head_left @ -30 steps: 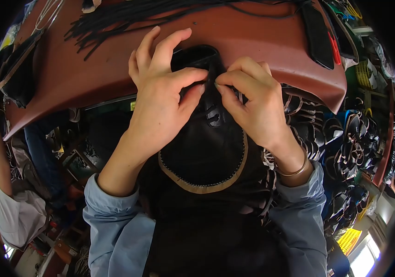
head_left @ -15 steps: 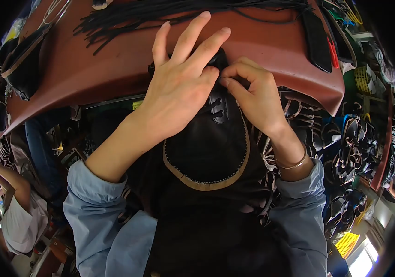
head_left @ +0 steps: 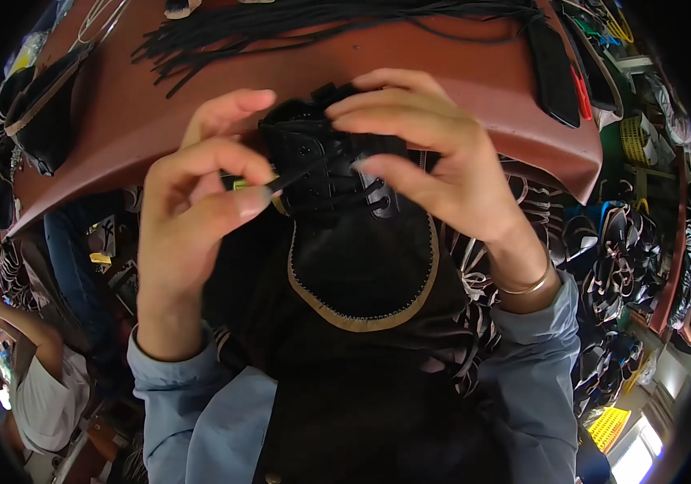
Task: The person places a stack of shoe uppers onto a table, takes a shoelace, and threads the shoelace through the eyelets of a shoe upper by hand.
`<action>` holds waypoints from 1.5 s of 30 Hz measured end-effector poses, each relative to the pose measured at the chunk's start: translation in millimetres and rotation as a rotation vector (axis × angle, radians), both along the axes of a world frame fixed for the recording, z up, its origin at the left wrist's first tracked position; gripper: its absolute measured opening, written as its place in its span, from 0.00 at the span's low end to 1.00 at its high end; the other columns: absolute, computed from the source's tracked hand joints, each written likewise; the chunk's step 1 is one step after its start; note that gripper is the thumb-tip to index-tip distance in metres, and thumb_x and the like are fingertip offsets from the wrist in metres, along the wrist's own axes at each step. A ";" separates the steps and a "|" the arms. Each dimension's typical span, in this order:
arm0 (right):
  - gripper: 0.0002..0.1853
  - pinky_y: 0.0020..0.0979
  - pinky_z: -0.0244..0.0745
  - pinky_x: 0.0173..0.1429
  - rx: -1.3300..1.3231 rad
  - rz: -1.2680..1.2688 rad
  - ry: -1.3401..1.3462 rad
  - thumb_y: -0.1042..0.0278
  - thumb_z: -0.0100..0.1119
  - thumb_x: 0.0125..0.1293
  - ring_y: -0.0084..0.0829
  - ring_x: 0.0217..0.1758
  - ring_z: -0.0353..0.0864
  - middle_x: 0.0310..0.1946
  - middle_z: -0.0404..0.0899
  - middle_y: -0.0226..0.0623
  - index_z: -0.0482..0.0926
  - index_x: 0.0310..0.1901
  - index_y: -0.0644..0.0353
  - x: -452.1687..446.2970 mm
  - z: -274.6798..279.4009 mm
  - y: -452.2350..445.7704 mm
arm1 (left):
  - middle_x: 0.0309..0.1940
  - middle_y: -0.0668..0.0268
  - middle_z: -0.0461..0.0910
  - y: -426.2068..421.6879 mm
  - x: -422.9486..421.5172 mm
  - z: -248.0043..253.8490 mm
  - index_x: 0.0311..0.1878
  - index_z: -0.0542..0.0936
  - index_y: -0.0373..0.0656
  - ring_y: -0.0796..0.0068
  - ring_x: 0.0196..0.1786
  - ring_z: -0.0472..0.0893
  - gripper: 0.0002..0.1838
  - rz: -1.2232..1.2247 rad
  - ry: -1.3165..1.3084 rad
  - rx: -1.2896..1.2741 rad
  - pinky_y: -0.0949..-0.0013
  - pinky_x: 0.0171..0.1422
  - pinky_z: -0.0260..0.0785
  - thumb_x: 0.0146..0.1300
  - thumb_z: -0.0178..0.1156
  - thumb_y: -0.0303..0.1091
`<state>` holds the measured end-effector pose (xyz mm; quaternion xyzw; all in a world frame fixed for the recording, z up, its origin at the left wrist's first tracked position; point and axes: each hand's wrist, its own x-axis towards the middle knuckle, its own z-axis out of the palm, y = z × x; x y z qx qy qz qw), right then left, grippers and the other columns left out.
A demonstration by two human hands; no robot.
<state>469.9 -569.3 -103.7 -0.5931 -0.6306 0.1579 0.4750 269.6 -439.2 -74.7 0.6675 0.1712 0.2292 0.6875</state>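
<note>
A black leather shoe upper [head_left: 358,266] with a tan edge and a zigzag-stitched seam lies in front of my body, its collar against the table edge. A black lace [head_left: 336,206] runs through the lower eyelets. At the left of the eyelet flaps, my left hand [head_left: 200,202] is closed, pinching a lace end between thumb and index finger. My right hand [head_left: 434,153] hovers at the collar and right eyelet flap, thumb apart from the curved fingers. Its fingertips are near or touching the upper; blur hides which.
A brown-covered table [head_left: 224,73] spans the top, bearing a bundle of black laces [head_left: 321,32]. Black shoe pieces [head_left: 551,73] lie at its right, and another shoe piece [head_left: 47,121] at its left. Several shoe uppers [head_left: 604,250] hang at right. Another person [head_left: 47,387] sits at lower left.
Both hands were together at the right eyelet flap. My left hand has drawn away left and turned, pinching the lace end. My right hand has opened and shifted over the collar.
</note>
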 end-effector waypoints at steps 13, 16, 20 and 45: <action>0.05 0.31 0.66 0.48 -0.061 -0.028 -0.040 0.78 0.67 0.50 0.31 0.41 0.72 0.28 0.76 0.29 0.84 0.31 0.59 -22.1 -17.1 28.7 | 0.29 0.67 0.75 -23.3 18.2 -55.0 0.42 0.73 0.42 0.77 0.30 0.73 0.18 0.334 0.303 0.859 0.71 0.45 0.66 0.47 0.67 0.22; 0.07 0.32 0.62 0.51 0.057 -0.029 -0.230 0.78 0.68 0.46 0.30 0.41 0.72 0.27 0.74 0.26 0.83 0.30 0.57 -28.3 -26.0 27.2 | 0.32 0.67 0.77 -24.1 8.1 -70.1 0.43 0.71 0.40 0.81 0.34 0.75 0.17 0.335 0.256 0.647 0.75 0.46 0.68 0.49 0.62 0.18; 0.08 0.33 0.60 0.51 0.062 -0.055 -0.230 0.77 0.68 0.44 0.29 0.42 0.72 0.27 0.74 0.25 0.83 0.29 0.55 -31.1 -28.9 28.8 | 0.33 0.69 0.76 -25.7 7.9 -75.0 0.42 0.72 0.41 0.77 0.37 0.75 0.17 0.361 0.230 0.516 0.73 0.49 0.63 0.47 0.64 0.20; 0.08 0.33 0.62 0.52 0.046 -0.101 -0.354 0.78 0.66 0.47 0.31 0.42 0.72 0.29 0.75 0.28 0.83 0.31 0.58 -36.8 -26.0 26.9 | 0.33 0.65 0.80 -20.8 8.7 -49.5 0.42 0.75 0.41 0.68 0.39 0.74 0.16 0.253 0.282 0.736 0.69 0.49 0.64 0.46 0.61 0.20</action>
